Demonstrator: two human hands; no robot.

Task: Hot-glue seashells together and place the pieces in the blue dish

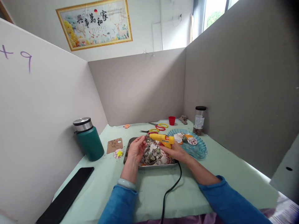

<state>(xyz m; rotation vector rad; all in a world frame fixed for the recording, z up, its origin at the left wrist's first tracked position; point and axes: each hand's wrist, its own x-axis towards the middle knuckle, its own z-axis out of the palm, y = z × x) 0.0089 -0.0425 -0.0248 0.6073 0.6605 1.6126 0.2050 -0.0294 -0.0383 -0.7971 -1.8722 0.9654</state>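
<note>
My right hand (174, 151) is closed round the handle of a yellow hot glue gun (163, 139), its nozzle pointing left. A black cord (171, 188) runs down from it to the table's front edge. My left hand (137, 149) is raised at the nozzle, thumb and fingertips pinched together; whatever is between them is too small to make out. Below both hands lies a metal tray (158, 167) heaped with seashells (154, 154). Part of the tray is hidden behind my hands.
A blue scalloped plate (199, 151) with shells stands right. Scissors (161, 126), a red cup (172, 120) and a lidded jar (199, 120) are behind. Leftward are a green flask (90, 141), brown card (114, 145), decorated disc (118, 153) and black mat (67, 193). Grey partitions (140, 90) enclose the table.
</note>
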